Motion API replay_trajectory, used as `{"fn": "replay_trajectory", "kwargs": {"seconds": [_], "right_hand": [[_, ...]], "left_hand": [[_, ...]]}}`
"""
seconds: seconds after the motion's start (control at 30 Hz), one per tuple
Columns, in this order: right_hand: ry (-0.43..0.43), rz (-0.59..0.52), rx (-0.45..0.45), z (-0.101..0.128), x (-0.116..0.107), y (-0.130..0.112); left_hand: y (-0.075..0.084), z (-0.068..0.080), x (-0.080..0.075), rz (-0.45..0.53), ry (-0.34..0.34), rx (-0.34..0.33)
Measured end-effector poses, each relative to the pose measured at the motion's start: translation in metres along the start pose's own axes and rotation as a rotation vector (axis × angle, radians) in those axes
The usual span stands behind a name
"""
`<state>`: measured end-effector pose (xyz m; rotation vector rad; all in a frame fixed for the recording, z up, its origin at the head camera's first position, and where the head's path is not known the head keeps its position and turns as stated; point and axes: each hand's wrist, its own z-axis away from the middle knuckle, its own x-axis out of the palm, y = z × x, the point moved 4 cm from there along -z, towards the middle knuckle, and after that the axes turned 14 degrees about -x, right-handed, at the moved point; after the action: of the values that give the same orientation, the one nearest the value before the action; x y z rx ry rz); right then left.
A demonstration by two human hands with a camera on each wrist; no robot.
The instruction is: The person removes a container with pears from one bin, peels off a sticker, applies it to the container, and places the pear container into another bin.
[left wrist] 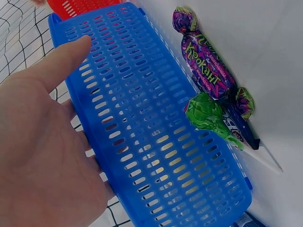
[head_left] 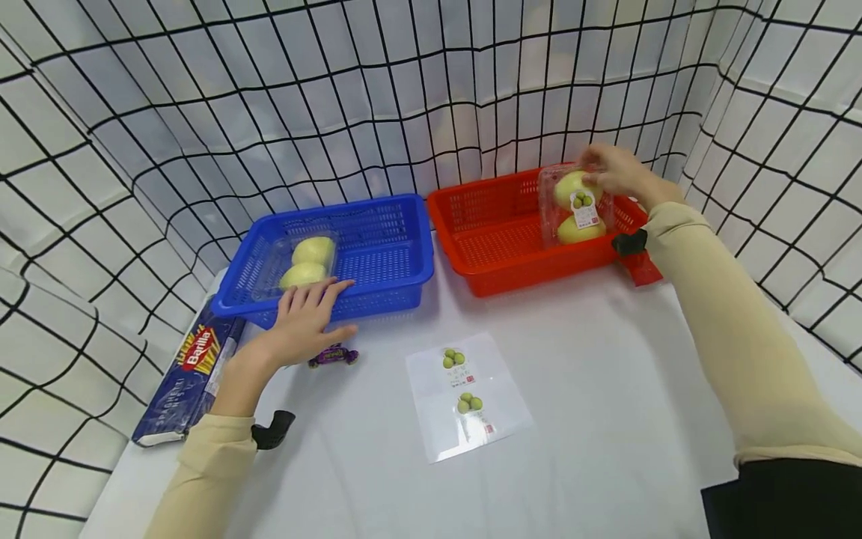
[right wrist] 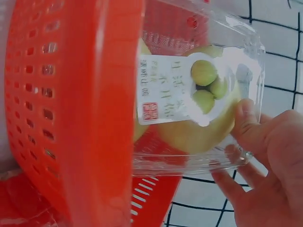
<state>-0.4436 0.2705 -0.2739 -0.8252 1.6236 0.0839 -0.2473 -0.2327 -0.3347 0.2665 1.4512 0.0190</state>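
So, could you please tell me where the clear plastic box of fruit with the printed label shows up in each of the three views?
Head view: the labelled clear plastic fruit box stands on edge in the red slotted plastic basket, right of centre, gripped by the right hand.
Left wrist view: not in it; only a corner of the red basket shows at the top.
Right wrist view: fills the centre, behind the basket's wall.
Shared landmark: the red basket.

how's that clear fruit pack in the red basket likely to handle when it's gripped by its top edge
The clear fruit pack looks like thin glossy plastic, so it probably flexes and feels slippery where the right hand pinches it. Two round fruits fill it, so it is likely bottom-heavy for its size. It stands on edge in the red basket, so it may tip if released.
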Motion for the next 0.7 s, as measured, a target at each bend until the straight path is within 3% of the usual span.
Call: {"fn": "replay_trajectory", "kwargs": {"seconds": [0.27, 0.53, 0.7], "right_hand": [[-0.090, 0.067, -0.021, -0.008, 0.010, 0.015], [-0.266, 0.094, -0.043, -0.018, 0.022, 0.011], [-0.350, 0.062, 0.042, -0.025, 0.020, 0.004]], "left_hand": [[-0.004, -0.003, 0.010, 0.009, 0.059, 0.032], [-0.006, -0.002, 0.011, 0.024, 0.035, 0.005], [-0.003, 0.003, 0.003, 0.029, 0.034, -0.006]]}}
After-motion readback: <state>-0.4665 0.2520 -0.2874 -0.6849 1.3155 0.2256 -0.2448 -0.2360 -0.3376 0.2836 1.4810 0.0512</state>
